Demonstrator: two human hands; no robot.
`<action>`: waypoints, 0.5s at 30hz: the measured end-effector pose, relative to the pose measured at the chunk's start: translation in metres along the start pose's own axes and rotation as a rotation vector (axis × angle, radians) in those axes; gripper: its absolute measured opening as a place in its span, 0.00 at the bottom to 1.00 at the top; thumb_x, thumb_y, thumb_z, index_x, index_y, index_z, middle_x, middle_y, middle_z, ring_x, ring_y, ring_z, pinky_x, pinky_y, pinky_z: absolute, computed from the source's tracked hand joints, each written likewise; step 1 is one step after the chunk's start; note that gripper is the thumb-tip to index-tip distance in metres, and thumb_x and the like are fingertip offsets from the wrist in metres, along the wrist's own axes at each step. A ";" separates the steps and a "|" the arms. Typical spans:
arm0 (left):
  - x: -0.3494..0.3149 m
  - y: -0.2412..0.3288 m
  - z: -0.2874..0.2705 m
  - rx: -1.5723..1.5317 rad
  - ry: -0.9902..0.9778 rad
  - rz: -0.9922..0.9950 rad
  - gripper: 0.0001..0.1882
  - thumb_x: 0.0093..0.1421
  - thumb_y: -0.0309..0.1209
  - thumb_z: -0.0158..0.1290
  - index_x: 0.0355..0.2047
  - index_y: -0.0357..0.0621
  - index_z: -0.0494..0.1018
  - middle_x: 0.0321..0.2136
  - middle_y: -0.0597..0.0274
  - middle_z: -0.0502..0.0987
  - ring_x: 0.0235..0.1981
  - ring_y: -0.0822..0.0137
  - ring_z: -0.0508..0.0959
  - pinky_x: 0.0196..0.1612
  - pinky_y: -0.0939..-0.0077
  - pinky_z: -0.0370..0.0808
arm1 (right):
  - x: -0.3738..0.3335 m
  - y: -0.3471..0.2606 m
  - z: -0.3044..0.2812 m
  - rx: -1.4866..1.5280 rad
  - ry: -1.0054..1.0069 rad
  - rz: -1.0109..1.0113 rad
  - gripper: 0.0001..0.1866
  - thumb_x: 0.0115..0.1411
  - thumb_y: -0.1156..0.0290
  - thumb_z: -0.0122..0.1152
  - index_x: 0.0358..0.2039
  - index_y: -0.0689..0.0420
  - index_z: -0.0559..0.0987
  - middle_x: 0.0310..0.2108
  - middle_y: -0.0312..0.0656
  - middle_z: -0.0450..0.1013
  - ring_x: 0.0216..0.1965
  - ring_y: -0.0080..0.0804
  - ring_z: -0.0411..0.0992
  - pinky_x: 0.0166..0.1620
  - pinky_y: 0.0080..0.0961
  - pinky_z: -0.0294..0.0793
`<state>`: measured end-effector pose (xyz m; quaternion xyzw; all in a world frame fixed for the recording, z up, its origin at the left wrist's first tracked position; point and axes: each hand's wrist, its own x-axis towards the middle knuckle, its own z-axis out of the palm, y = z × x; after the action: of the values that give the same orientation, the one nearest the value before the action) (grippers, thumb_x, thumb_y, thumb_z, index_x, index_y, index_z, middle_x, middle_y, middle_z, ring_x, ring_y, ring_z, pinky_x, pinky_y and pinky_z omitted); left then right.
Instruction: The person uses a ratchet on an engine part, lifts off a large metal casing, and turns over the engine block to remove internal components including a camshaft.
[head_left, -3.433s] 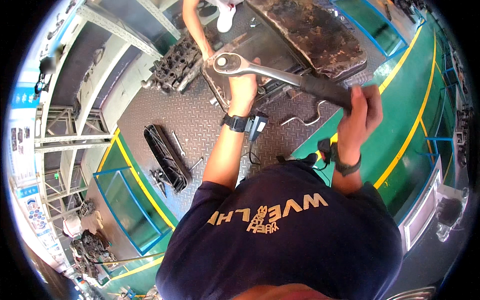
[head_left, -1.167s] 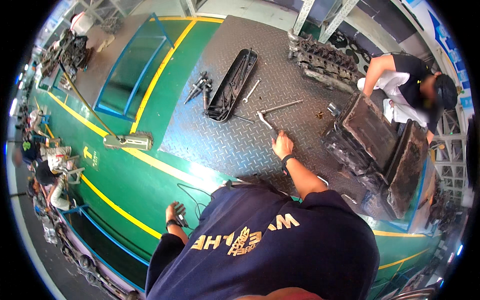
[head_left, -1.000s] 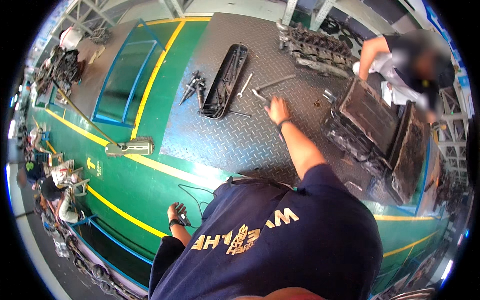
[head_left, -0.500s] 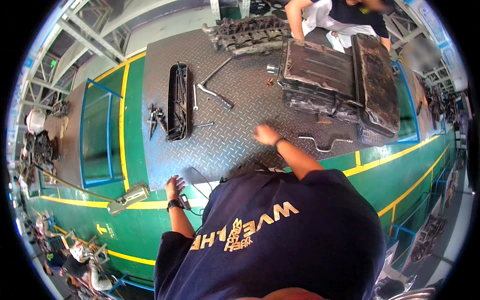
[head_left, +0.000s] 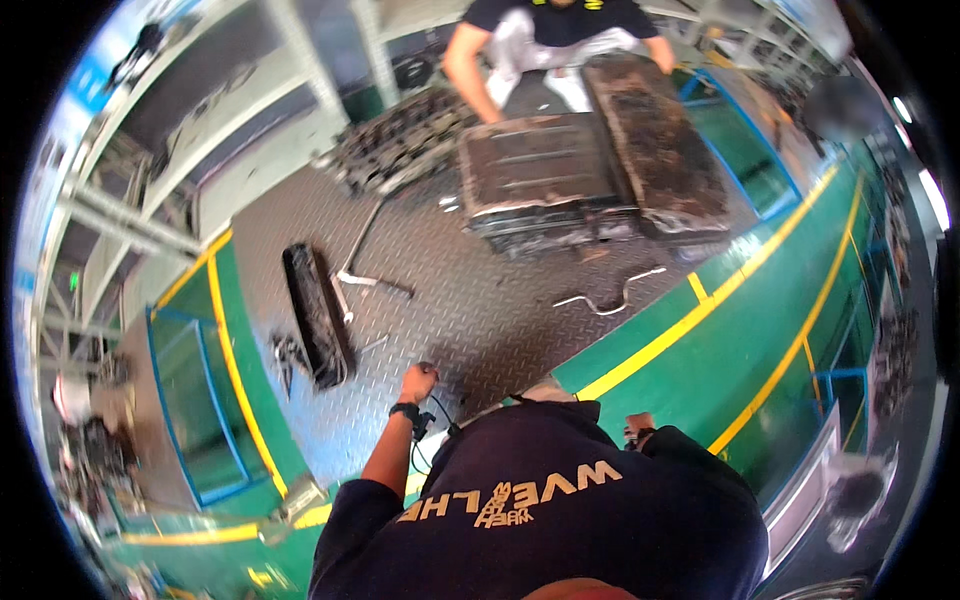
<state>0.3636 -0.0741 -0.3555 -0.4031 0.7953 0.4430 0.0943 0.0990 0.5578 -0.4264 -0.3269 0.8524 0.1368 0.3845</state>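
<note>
Lying on ridged metal (head_left: 440, 318): ratchet (head_left: 385, 287)

The head-worn wide fisheye camera looks steeply down, close above the navy-blue cloth shirt (head_left: 620, 530), and faces across the grey diamond-plate metal platform (head_left: 450, 325), taking in its left and near edges, farther off.

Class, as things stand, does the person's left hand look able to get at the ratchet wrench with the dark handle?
Probably yes: the left hand is near the handle end of the ratchet wrench, and nothing appears to stand between them on the tread plate.
</note>
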 end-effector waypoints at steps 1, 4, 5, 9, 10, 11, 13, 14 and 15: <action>0.010 0.018 0.007 -0.063 -0.038 -0.013 0.17 0.57 0.40 0.53 0.40 0.42 0.81 0.33 0.47 0.83 0.39 0.49 0.82 0.45 0.60 0.76 | 0.007 -0.018 0.003 -0.049 -0.008 -0.015 0.13 0.57 0.57 0.63 0.30 0.54 0.81 0.24 0.41 0.78 0.27 0.41 0.78 0.32 0.36 0.77; 0.022 0.072 0.028 -0.039 -0.110 0.050 0.18 0.57 0.41 0.54 0.40 0.41 0.81 0.34 0.45 0.82 0.41 0.47 0.82 0.46 0.59 0.76 | 0.029 -0.072 -0.003 0.020 0.149 0.175 0.16 0.58 0.57 0.59 0.34 0.59 0.81 0.28 0.49 0.79 0.35 0.52 0.78 0.40 0.42 0.79; 0.020 0.088 0.035 0.030 -0.123 0.117 0.18 0.57 0.42 0.54 0.40 0.41 0.81 0.35 0.44 0.82 0.42 0.47 0.82 0.46 0.59 0.76 | 0.032 -0.087 -0.009 0.289 0.320 0.380 0.18 0.58 0.58 0.59 0.36 0.62 0.81 0.31 0.53 0.79 0.39 0.56 0.78 0.43 0.45 0.78; 0.012 0.123 0.054 0.186 -0.185 0.263 0.22 0.55 0.43 0.54 0.41 0.37 0.79 0.33 0.46 0.83 0.41 0.49 0.82 0.44 0.59 0.76 | 0.031 -0.088 -0.048 0.482 0.311 0.330 0.23 0.57 0.57 0.57 0.40 0.67 0.79 0.42 0.61 0.77 0.47 0.59 0.75 0.49 0.47 0.76; 0.013 0.123 0.057 0.197 -0.254 0.232 0.23 0.55 0.44 0.54 0.41 0.37 0.79 0.34 0.44 0.82 0.41 0.48 0.82 0.45 0.58 0.76 | 0.030 -0.086 -0.055 0.499 0.311 0.336 0.23 0.57 0.57 0.57 0.40 0.67 0.79 0.42 0.61 0.77 0.47 0.59 0.75 0.49 0.47 0.76; 0.015 0.119 0.059 0.188 -0.312 0.211 0.23 0.56 0.45 0.55 0.41 0.36 0.79 0.36 0.43 0.82 0.42 0.47 0.81 0.45 0.58 0.75 | 0.027 -0.080 -0.062 0.653 0.325 0.469 0.23 0.57 0.57 0.57 0.40 0.67 0.79 0.42 0.62 0.77 0.47 0.59 0.75 0.49 0.47 0.76; 0.022 0.100 0.061 0.182 -0.299 0.249 0.21 0.56 0.44 0.55 0.40 0.37 0.79 0.35 0.44 0.82 0.41 0.48 0.82 0.45 0.58 0.75 | 0.023 -0.074 -0.069 0.815 0.340 0.606 0.23 0.57 0.57 0.57 0.40 0.68 0.79 0.42 0.62 0.77 0.47 0.59 0.75 0.49 0.47 0.76; 0.028 0.087 0.060 0.206 -0.263 0.223 0.21 0.57 0.43 0.55 0.40 0.37 0.79 0.34 0.45 0.82 0.40 0.48 0.82 0.44 0.59 0.76 | 0.021 -0.071 -0.070 0.871 0.312 0.627 0.23 0.57 0.58 0.57 0.41 0.68 0.78 0.43 0.62 0.76 0.47 0.59 0.75 0.49 0.47 0.76; 0.033 0.072 0.059 0.234 -0.246 0.182 0.20 0.57 0.42 0.54 0.40 0.38 0.79 0.33 0.46 0.82 0.39 0.48 0.82 0.43 0.60 0.76 | 0.020 -0.071 -0.070 0.902 0.281 0.702 0.23 0.56 0.58 0.57 0.41 0.68 0.78 0.44 0.63 0.76 0.47 0.59 0.75 0.50 0.47 0.76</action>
<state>0.2774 -0.0266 -0.3618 -0.2586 0.8571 0.3999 0.1964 0.0966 0.4612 -0.3937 0.1557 0.9264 -0.1651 0.3006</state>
